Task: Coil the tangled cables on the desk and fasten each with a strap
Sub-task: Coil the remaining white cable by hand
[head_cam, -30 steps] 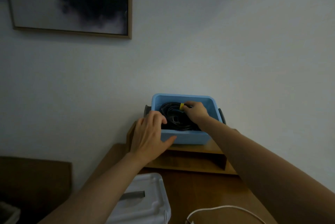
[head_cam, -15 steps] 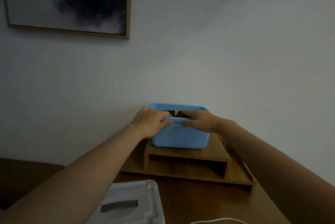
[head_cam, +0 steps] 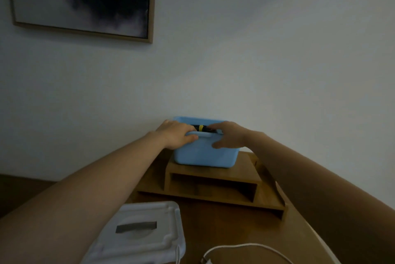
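Your left hand (head_cam: 175, 136) and right hand (head_cam: 228, 135) now both clasp the blue bin's (head_cam: 205, 156) near rim, mid-frame; a second ago the right was inside on the black coil (head_cam: 193, 127). The coil lies in the bin with its yellow strap (head_cam: 201, 128) on, probably finished. A loose white cable (head_cam: 245, 247) waits at the bottom edge, the white lid (head_cam: 136, 233) just beside it.

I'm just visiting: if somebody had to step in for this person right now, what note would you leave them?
Hands: left hand grips the near rim of the blue bin. The right hand grips the same rim, thumb on the front wall, fingertips hidden inside.
Bin: on the wooden riser on the desk.
Done: a black cable coil with a yellow strap lies in the bin.
Left: the loose white cable on the desk needs coiling and strapping.
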A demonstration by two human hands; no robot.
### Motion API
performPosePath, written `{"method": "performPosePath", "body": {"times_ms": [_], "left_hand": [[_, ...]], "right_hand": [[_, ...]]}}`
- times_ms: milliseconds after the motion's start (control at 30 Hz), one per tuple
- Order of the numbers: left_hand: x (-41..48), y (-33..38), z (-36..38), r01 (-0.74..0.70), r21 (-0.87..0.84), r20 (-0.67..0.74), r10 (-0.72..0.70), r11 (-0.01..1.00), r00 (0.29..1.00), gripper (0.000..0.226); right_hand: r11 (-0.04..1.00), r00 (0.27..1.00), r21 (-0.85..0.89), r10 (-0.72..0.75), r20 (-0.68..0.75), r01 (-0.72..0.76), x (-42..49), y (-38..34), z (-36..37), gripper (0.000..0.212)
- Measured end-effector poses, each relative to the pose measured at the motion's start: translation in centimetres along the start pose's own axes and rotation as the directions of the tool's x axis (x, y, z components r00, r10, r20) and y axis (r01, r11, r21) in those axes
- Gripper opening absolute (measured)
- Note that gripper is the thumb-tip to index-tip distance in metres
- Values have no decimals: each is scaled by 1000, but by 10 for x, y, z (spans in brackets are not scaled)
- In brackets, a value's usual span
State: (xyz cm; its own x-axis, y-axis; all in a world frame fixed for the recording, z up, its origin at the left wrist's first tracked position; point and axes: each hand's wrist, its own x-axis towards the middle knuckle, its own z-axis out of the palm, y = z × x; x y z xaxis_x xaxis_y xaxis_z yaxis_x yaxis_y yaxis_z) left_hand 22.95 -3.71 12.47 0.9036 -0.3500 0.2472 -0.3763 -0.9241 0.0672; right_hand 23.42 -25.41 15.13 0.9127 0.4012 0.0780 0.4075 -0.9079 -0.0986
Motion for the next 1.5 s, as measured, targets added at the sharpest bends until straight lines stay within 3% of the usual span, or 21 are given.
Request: {"method": "performPosePath", "body": {"times_ms": [100,267,367,501,634,734,868,934,1034,1101,1201,1301,1402,1502], "left_hand": [[-14,11,-7,0,-20,-142,-3,1000,990,40],[-55,34,-18,-83,-169,-251,38,982,967,32],[-86,45,-18,-149,-366,-218,71,919,973,21],[-135,69,-12,-162,-519,-64,151,839,986,15],[-179,89,14,-130,-557,53,191,820,980,21],[-206,103,49,-69,-561,133,172,825,976,21],[-236,105,100,-33,-550,157,141,835,977,25],[-249,104,119,-36,-589,159,159,808,974,25],[-263,107,141,-7,-671,78,79,741,994,26],[-270,107,153,-9,-655,-24,-9,755,1000,35],[-272,108,160,-64,-573,-194,-60,817,979,53],[-277,124,154,-183,-485,-311,27,855,950,57],[-284,149,149,-230,-495,-232,127,838,964,55],[-291,169,145,-193,-693,-160,113,695,981,37]], "right_hand": [[1000,985,15,-14,-175,17,-20,2,-3,63],[989,944,100,-76,-322,114,-75,-6,5,53],[957,951,252,-61,-302,142,-115,-13,20,50],[918,978,379,-37,-206,114,-176,-23,58,42],[915,998,400,-30,-63,53,-223,-33,112,44],[920,998,388,64,-25,-50,-241,-36,159,41],[965,988,238,132,-79,-110,-260,-31,220,26],[960,977,249,167,-129,-131,-266,-27,235,15],[952,966,271,194,-171,-143,-270,-19,233,1],[924,962,351,219,-160,-152,-275,-14,226,4],[911,951,413,150,-271,-26,-285,-16,215,7],[927,900,313,-51,-433,204,-292,-31,201,8],[902,820,241,-180,-543,358,-293,-46,192,6],[863,755,243,-212,-620,442,-297,-57,194,7]]}}
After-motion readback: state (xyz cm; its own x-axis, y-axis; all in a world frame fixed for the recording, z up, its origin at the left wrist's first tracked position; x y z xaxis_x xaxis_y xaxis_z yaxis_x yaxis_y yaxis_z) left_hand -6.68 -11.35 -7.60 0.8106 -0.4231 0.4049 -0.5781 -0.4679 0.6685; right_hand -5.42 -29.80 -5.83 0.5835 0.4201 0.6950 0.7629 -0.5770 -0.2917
